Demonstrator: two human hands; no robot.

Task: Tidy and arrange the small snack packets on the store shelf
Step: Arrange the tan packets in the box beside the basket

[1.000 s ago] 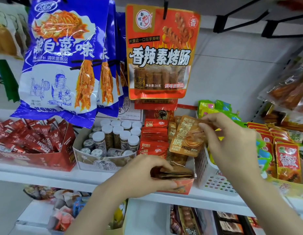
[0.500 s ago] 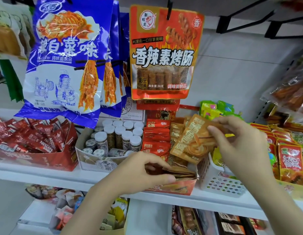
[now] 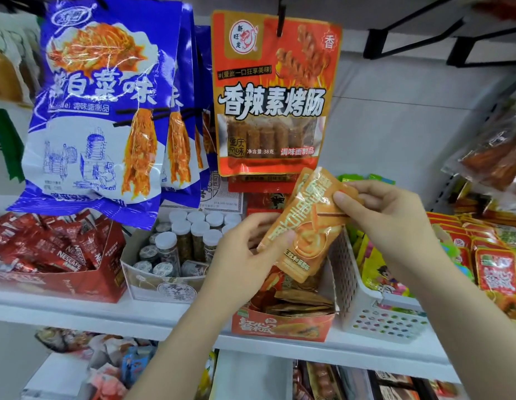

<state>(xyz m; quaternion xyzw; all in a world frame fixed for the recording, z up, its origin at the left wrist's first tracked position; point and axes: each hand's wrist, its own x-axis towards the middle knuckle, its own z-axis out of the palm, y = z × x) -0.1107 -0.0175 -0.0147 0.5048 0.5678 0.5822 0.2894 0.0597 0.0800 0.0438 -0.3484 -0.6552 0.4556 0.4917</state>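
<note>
Both hands hold a small stack of orange snack packets (image 3: 304, 226) tilted in the air above the shelf (image 3: 78, 313). The right hand (image 3: 386, 217) pinches the upper end of the stack, thumb on the front face and fingers curled behind. The left hand (image 3: 245, 255) grips the lower left edge, thumb pressed on the front of the packets and fingers wrapped behind them.

Directly below the hands sits an open orange display box (image 3: 282, 324) on the shelf, with more brown and orange packets lying flat inside. Just right of the right hand stands a white perforated basket (image 3: 375, 316) filled with bright yellow and green packets. Left of the left hand is a carton of small white-capped jars (image 3: 190, 235), and farther left a red box of coffee sachets (image 3: 63, 255). Above the hands hang a large orange sausage-snack bag (image 3: 274, 93) and several blue bags (image 3: 101, 111).
</note>
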